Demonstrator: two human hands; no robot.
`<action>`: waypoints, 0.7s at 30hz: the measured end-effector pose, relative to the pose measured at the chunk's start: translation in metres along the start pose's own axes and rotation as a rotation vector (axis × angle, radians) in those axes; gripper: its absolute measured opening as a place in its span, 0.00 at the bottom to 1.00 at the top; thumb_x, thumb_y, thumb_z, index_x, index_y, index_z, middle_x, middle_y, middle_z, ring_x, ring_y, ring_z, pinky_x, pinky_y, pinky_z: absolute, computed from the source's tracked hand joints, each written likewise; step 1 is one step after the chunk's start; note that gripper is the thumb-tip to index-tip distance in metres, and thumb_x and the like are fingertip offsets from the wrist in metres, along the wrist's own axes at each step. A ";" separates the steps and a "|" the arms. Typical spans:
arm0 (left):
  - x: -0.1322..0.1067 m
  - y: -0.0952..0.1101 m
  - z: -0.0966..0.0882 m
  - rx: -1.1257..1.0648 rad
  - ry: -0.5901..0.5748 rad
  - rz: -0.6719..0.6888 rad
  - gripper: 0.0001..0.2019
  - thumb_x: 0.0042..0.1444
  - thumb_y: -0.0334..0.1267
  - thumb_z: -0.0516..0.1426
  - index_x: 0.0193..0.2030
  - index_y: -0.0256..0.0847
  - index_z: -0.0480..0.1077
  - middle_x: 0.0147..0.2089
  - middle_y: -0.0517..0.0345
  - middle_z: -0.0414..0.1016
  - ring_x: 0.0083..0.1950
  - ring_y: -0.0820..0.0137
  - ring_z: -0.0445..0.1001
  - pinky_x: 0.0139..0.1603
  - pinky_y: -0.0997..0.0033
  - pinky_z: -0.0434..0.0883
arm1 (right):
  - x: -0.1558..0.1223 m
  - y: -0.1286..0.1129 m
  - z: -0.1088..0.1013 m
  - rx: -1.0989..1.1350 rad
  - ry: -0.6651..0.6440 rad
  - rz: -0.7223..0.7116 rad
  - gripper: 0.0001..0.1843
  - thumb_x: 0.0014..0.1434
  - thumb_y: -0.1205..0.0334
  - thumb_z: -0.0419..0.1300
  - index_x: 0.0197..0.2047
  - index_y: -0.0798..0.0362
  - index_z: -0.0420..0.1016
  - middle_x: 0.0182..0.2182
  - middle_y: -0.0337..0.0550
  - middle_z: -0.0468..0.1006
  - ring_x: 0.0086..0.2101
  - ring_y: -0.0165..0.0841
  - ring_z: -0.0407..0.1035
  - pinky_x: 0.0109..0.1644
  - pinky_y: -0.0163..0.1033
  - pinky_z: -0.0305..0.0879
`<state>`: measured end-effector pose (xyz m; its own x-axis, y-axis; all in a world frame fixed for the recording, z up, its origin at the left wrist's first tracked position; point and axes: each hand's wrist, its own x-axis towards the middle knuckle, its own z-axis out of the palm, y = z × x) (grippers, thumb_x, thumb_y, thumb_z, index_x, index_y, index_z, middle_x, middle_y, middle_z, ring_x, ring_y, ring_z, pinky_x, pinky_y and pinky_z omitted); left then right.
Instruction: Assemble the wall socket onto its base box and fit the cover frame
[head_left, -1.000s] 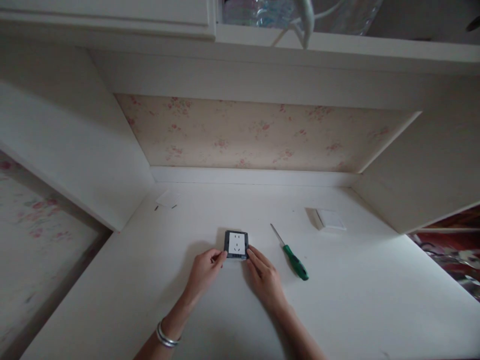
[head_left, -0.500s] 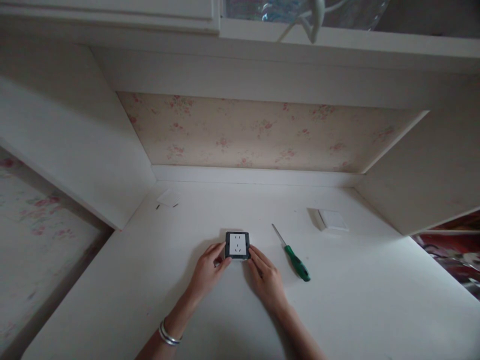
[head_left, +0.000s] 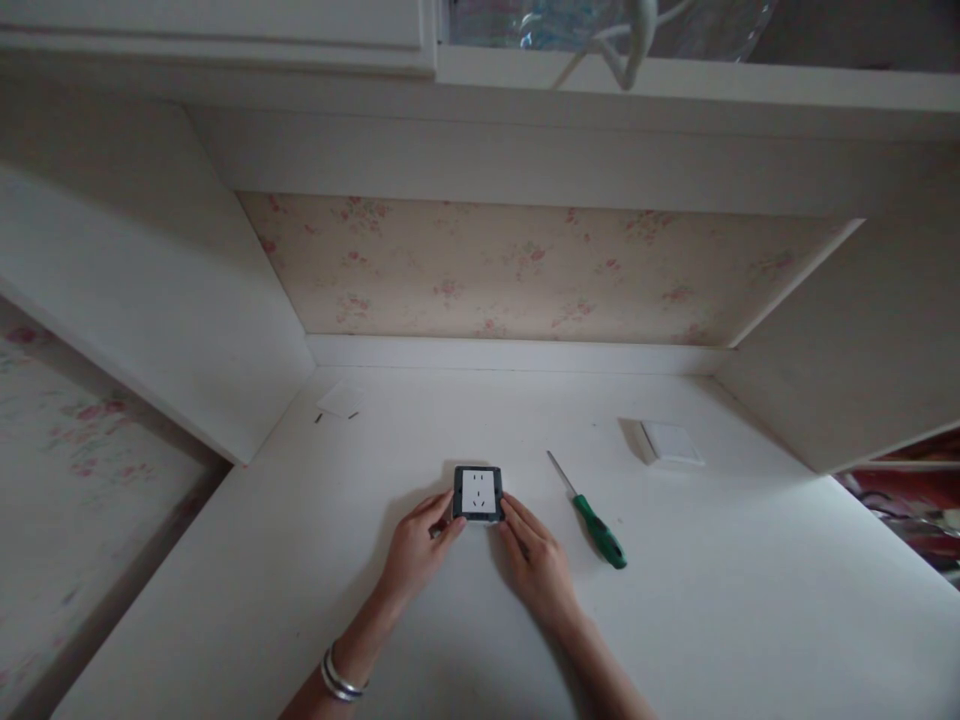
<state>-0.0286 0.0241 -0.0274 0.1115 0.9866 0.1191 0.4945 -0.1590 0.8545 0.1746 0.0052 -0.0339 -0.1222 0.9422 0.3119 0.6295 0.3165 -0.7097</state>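
Observation:
A wall socket [head_left: 478, 493] with a white face and a dark frame is in the middle of the white tabletop [head_left: 480, 620], its slots facing up. My left hand [head_left: 421, 545] grips its left edge between thumb and fingers. On the other side, my right hand [head_left: 536, 555] holds the right edge and lower right corner with its fingertips. To the right of my right hand lies a screwdriver [head_left: 600, 532] with a green handle, its metal tip pointing away and to the left. The underside of the socket is hidden.
Farther right lies a white square box or plate [head_left: 670, 443]. At the back left are a thin clear sheet [head_left: 342, 399] and two small dark pieces, likely screws [head_left: 354, 415]. White side panels flank the table, and a shelf with a hanging white cable [head_left: 637, 45] overhangs it.
The view has shifted slightly. Both hands keep their hold on the socket, and nothing on the table has clearly moved.

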 end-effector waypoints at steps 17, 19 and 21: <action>-0.001 0.005 -0.001 0.009 0.010 0.047 0.17 0.60 0.44 0.52 0.54 0.47 0.70 0.51 0.55 0.74 0.46 0.68 0.75 0.42 0.74 0.75 | 0.001 0.008 0.004 0.036 0.024 0.015 0.21 0.64 0.58 0.48 0.58 0.49 0.66 0.57 0.47 0.67 0.54 0.38 0.63 0.59 0.45 0.61; 0.000 0.005 0.000 -0.002 0.017 0.031 0.17 0.60 0.44 0.51 0.54 0.47 0.70 0.51 0.55 0.74 0.45 0.68 0.76 0.38 0.75 0.76 | 0.001 0.007 0.004 0.022 0.010 0.020 0.21 0.64 0.58 0.47 0.59 0.49 0.66 0.57 0.47 0.66 0.54 0.37 0.64 0.58 0.43 0.62; 0.000 0.004 0.001 -0.009 0.032 0.012 0.17 0.60 0.44 0.51 0.54 0.46 0.70 0.51 0.55 0.74 0.45 0.68 0.75 0.37 0.75 0.76 | 0.001 0.007 0.004 0.004 -0.009 0.027 0.21 0.64 0.58 0.48 0.59 0.49 0.65 0.57 0.47 0.65 0.54 0.37 0.64 0.57 0.42 0.63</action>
<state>-0.0259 0.0238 -0.0245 0.0895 0.9854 0.1451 0.4858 -0.1703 0.8573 0.1759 0.0091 -0.0408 -0.1115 0.9515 0.2868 0.6293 0.2910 -0.7206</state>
